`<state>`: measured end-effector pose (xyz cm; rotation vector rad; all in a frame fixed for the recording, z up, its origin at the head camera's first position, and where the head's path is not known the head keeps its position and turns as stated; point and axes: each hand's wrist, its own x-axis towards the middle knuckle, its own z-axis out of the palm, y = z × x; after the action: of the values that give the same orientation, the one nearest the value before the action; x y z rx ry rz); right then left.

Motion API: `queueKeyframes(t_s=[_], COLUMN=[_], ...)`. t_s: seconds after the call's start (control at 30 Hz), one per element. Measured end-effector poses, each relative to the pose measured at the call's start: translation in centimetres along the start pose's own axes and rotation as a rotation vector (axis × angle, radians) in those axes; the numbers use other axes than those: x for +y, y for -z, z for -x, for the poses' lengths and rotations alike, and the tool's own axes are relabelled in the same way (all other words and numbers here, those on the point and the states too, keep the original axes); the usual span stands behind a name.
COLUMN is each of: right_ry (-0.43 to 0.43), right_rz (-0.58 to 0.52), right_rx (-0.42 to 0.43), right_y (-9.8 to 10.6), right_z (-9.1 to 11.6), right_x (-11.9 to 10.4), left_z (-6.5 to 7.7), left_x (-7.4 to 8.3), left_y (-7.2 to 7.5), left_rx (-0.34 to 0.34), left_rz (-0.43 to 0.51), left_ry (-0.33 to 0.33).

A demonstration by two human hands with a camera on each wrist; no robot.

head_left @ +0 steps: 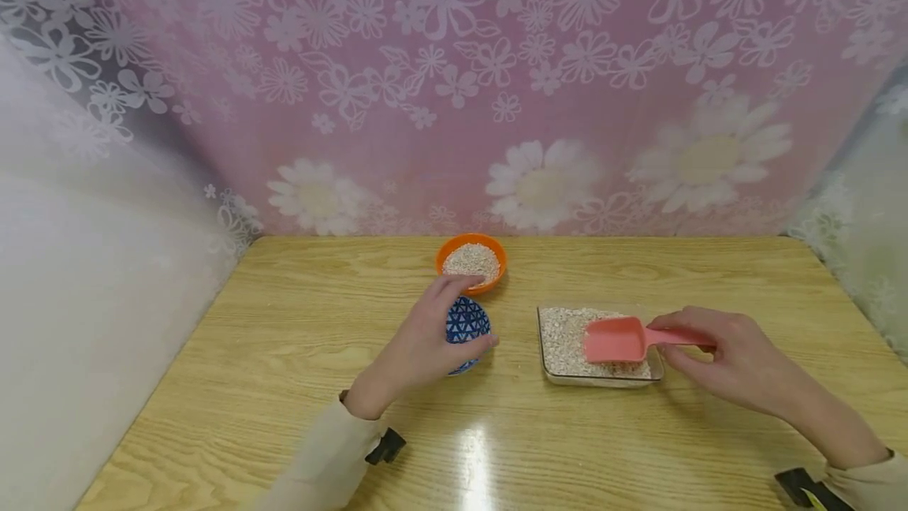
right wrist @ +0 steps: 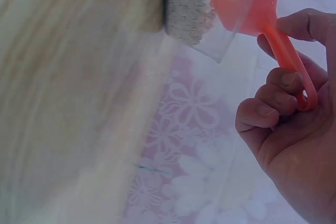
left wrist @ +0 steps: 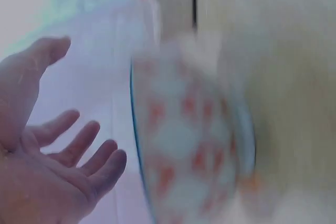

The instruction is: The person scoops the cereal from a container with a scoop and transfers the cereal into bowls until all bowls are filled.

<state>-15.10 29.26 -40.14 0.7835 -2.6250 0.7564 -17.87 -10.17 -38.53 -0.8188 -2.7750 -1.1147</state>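
On the counter (head_left: 234, 377), your right grip (head_left: 738, 353) is clamped round the handle of the pink scoop (head_left: 615, 340), thumb near its neck, probably so you can steer the blade; that blade lies over the oat flakes (head_left: 563, 341) in the clear rectangular container (head_left: 599, 379). Your left grip (head_left: 426, 337) is apart, fingers and thumb spread about the blue patterned bowl (head_left: 468, 320), seemingly to suit its round wall. Behind, the orange bowl (head_left: 471, 238) holds similar flakes, likely set back for working room.
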Motion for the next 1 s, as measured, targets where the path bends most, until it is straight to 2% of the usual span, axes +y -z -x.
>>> queueKeyframes(t_s=[0.17,0.3,0.4,0.5,0.67,0.77,0.9,1.0], right_ry=[0.067,0.122,0.131,0.124,0.14,0.147,0.146,0.136], right_rz=[0.039,0.06,0.075,0.116,0.17,0.196,0.235,0.275], right_rx=[0.037,0.057,0.055,0.047,0.032,0.026,0.012,-0.015], right_y=[0.5,1.1,1.6,2.1,2.8,3.1,3.5,3.9], right_z=[-0.4,-0.7,-0.9,-1.1,-1.5,-1.9,-2.2,-2.4], right_x=[-0.4,-0.3,-0.1,0.1,0.3,0.2,0.1,-0.2], left_z=[0.0,-0.3,-0.9,-1.4,-2.5,-3.2,-4.0,-4.4], left_x=[2.5,3.6,4.1,4.4,4.6,4.5,4.3,4.1], left_y=[-2.8,-4.9,-6.2,-7.3,-8.6,-9.1,-9.5,-9.6], left_rx=[-0.038,-0.035,-0.037,-0.055,-0.087,-0.136,-0.209,-0.23], left_rz=[0.019,0.064,0.112,0.115,0.066,0.026,-0.018,-0.024], left_ry=[-0.038,-0.054,-0.022,0.034,0.137,0.175,0.185,0.182])
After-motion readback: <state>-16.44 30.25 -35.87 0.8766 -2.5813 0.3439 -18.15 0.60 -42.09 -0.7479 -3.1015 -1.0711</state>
